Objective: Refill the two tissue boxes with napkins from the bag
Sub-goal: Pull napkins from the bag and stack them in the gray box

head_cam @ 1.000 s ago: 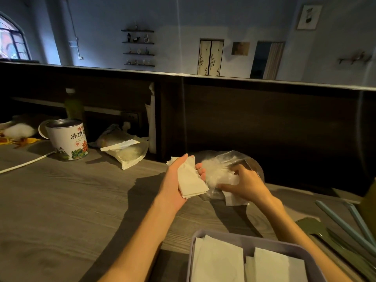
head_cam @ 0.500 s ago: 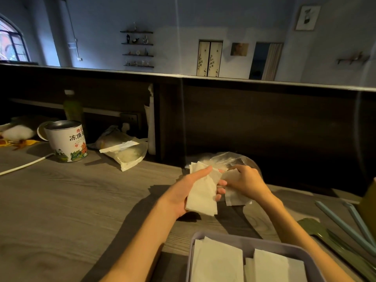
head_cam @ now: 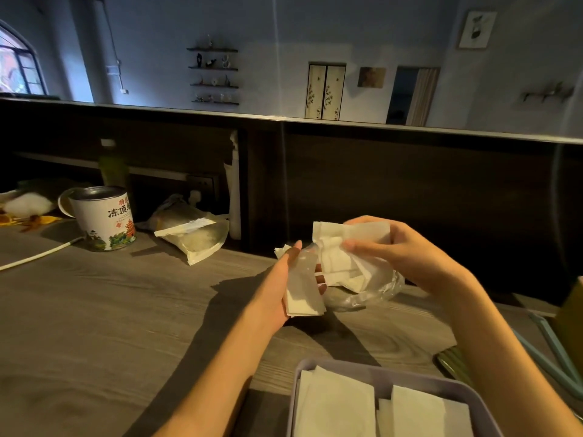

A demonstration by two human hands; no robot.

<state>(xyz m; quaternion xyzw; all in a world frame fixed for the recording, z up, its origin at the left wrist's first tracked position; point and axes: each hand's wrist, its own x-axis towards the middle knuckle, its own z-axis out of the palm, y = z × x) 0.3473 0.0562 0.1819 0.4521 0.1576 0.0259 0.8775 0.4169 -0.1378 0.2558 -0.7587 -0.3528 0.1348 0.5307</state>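
Gathering napkins: my left hand (head_cam: 277, 288) grips a stack (head_cam: 303, 290) to square it, while my right hand (head_cam: 394, 250) pinches more napkins (head_cam: 345, 247) above the far bag (head_cam: 369, 288). The box (head_cam: 394, 373) waits near, partly filled.

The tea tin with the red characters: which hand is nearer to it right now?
Left. The left hand, holding a stack of napkins, is mid-table, to the right of the tea tin. The right hand, pinching napkins over the plastic bag, is farther right still.
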